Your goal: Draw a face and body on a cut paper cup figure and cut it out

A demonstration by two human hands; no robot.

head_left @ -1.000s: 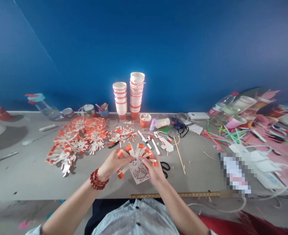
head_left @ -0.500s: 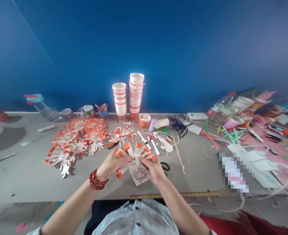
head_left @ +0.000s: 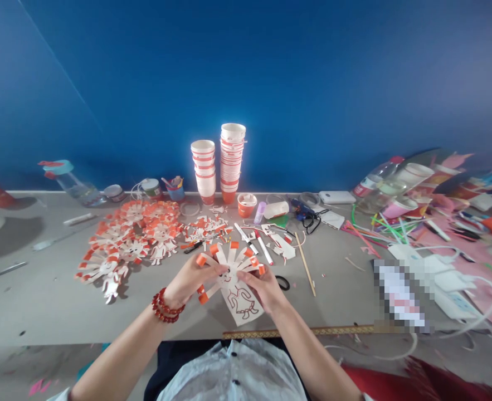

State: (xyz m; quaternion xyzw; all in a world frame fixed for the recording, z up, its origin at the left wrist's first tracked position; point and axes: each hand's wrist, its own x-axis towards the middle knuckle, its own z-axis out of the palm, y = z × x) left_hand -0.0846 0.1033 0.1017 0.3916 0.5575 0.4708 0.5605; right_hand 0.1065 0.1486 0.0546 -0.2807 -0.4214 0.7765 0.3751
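Observation:
Both hands hold a paper-cup figure (head_left: 239,303) above the front of the table. It has a smiling face, strips with curled orange ends fanned round the head, and a dress-shaped body drawn in dark red on a white strip hanging down. My left hand (head_left: 193,279), a red bead bracelet at its wrist, pinches the left side of the head. On the other side my right hand (head_left: 266,287) pinches the head with thumb and fingers. A pile of similar finished-looking figures (head_left: 139,239) lies to the left. Black scissors handles (head_left: 283,283) show beside my right hand.
Two stacks of paper cups (head_left: 231,167) stand by the blue wall. Markers (head_left: 263,248), paper scraps (head_left: 207,229) and a wooden stick (head_left: 305,264) lie beyond my hands. At the right are a power strip (head_left: 438,284), a blurred-out phone (head_left: 400,298) and plastic bottles (head_left: 377,178).
The hanging strip with the drawn body has swung down and flattened toward me, so more of the dress drawing shows. Both hands keep their hold in nearly the same place.

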